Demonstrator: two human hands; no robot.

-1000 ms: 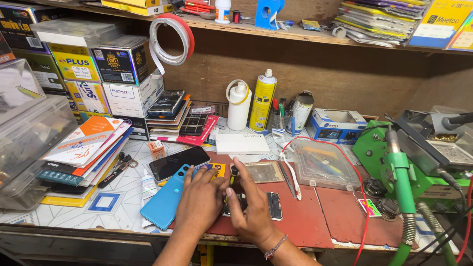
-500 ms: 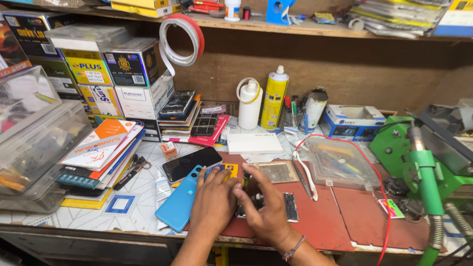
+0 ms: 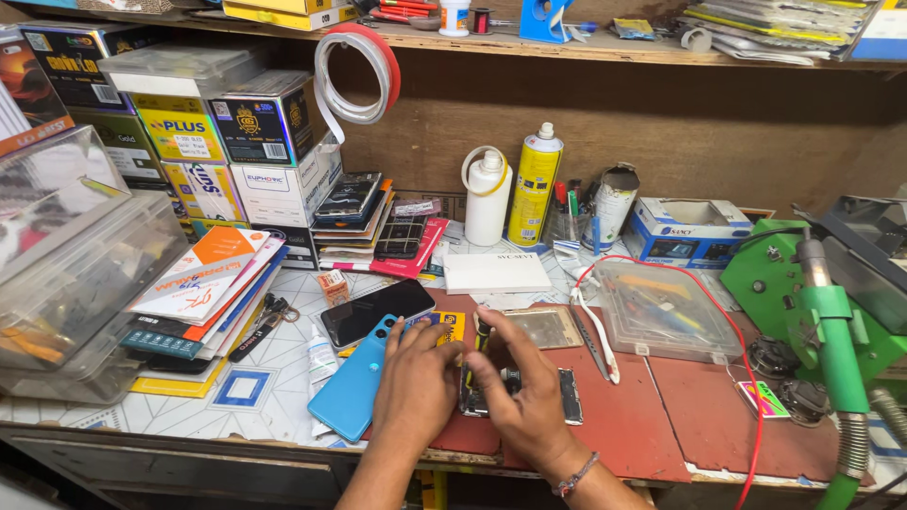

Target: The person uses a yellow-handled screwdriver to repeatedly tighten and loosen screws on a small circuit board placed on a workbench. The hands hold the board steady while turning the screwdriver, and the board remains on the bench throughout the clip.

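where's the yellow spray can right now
In the head view the yellow spray can stands upright at the back of the bench, right of centre, between the white bottle on its left and the torn-open tin on its right.

Both hands (image 3: 472,387) cover most of the opened phone (image 3: 570,397), so their grip seems impossible to judge.

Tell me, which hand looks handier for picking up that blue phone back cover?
Probably the left hand: it rests right beside the blue back cover, almost touching it. The right hand lies farther off, over the opened phone.
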